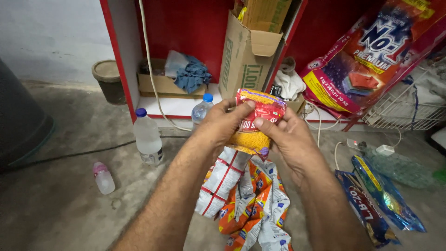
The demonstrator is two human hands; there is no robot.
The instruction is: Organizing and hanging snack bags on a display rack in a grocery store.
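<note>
both hands, left hand (222, 124) and right hand (287, 137), pinch a red and yellow snack packet (256, 122) by its top, fingers closed on it, above the concrete floor (60, 204). more packets (251, 200) hang below it; two water bottles (147, 135) stand near the red shelf (176, 108) edge.

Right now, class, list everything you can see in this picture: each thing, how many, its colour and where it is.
snack packet: 1, red and yellow, held up between both hands
strip of sachets: 1 bunch, orange, white and blue, hanging below the packet to the floor
water bottles: 2, clear with blue caps, standing by the shelf
small bottle: 1, clear with pinkish top, lying on the floor left
cardboard box: 1, brown, leaning on the shelf
blue cloth: 1, in a low box on the shelf
big sack: 1, red and purple, leaning right
shiny packets: 2, blue, on the floor right
wire rack: 1, white, far right
left hand: 1, gripping the packet
right hand: 1, gripping the packet
</note>
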